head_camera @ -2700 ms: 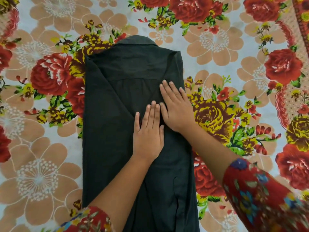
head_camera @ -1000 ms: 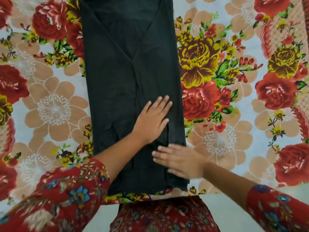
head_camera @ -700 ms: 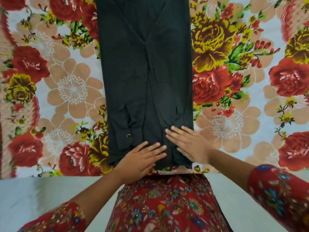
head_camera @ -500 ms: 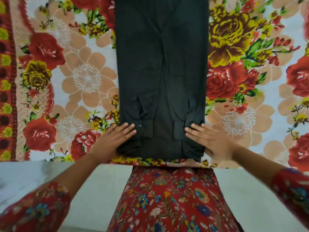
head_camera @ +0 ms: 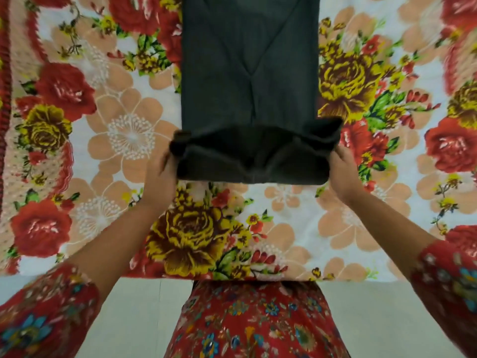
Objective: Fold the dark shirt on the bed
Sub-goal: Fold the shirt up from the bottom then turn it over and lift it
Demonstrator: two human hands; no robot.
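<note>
I judge the dark shirt [head_camera: 247,73] narrowed lengthwise. The left grip [head_camera: 160,177] and right grip [head_camera: 344,171] each clutch its hem end, turned toward 12 o'clock; the cross-fold is unfinished.

Floral sheet [head_camera: 129,130]: big red and yellow roses and peach blossoms on white, green leaves, with a dark red patterned border [head_camera: 5,73] down the far left edge; its near hem runs straight across, low in view. Below that is pale floor [head_camera: 144,319], probably tile: one faint seam, but it's blurry. Red dress [head_camera: 258,321] with small blue and yellow flowers at bottom centre, matching sleeves [head_camera: 44,313] in both lower corners.
</note>
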